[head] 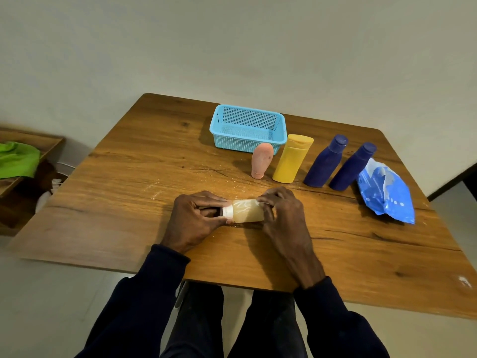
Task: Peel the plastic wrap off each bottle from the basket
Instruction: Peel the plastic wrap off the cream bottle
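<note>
Left hand (197, 218) grips the cap end of a wrapped pale translucent plastic bottle (247, 211); right hand (277, 206) pinches its wrap at the other end.

Bottle (247, 211) cap half behind left fingers (206, 199)

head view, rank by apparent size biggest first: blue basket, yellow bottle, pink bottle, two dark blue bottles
1. blue basket
2. yellow bottle, wider than the next two
3. left dark blue bottle and right dark blue bottle: look alike, no ranking between them
4. pink bottle, smallest
</note>
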